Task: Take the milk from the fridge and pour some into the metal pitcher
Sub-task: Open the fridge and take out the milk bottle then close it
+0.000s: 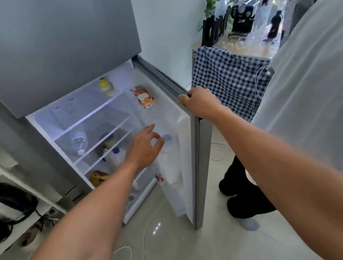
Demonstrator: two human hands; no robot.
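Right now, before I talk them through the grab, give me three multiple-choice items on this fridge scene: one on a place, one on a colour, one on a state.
1. Where does the blue-capped bottle nearest the left hand stand?
A. on the top glass shelf
B. in the door rack
C. on the floor

2. What colour is the checked cloth beyond the fridge door?
A. dark blue and white
B. red and yellow
C. plain green

3. What is the right hand doing?
A. hanging free
B. holding a pitcher
C. gripping the door's top edge

Answers: 1 B, the bottle sits inside the open door, just past the left fingertips. 2 A, dark blue and white squares cover it. 3 C, its fingers curl over the upper corner of the open door.
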